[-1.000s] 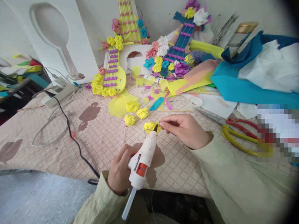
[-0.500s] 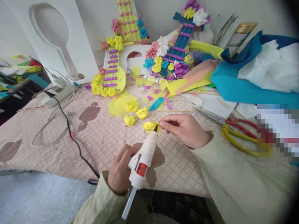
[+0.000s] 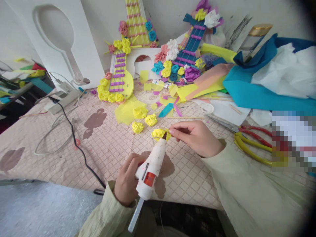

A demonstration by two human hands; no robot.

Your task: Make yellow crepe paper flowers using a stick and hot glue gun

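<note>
My left hand (image 3: pixel 128 177) is wrapped round the handle of a white hot glue gun (image 3: pixel 154 164), with a clear glue stick (image 3: pixel 136 215) poking out of its back end. The gun's dark nozzle points away from me, up against a yellow crepe paper flower (image 3: pixel 158 133). Thumb and forefinger of my right hand (image 3: pixel 196 136) pinch the right end of this flower, close beside the nozzle tip. Several more yellow paper flowers (image 3: pixel 150 120) lie just beyond, partly over a yellow paper sheet (image 3: pixel 123 113).
Paper-covered instrument models, one yellow (image 3: pixel 128 82) and one blue (image 3: pixel 191 46), lean at the back. Scissors with yellow and red handles (image 3: pixel 251 144) lie right, below blue crepe paper (image 3: pixel 237 85). On the left are a power strip (image 3: pixel 61 98) and a black cord (image 3: pixel 85 158).
Almost nothing differs. Both hands, the glue gun and the flower keep their places; the view has shifted very slightly.
</note>
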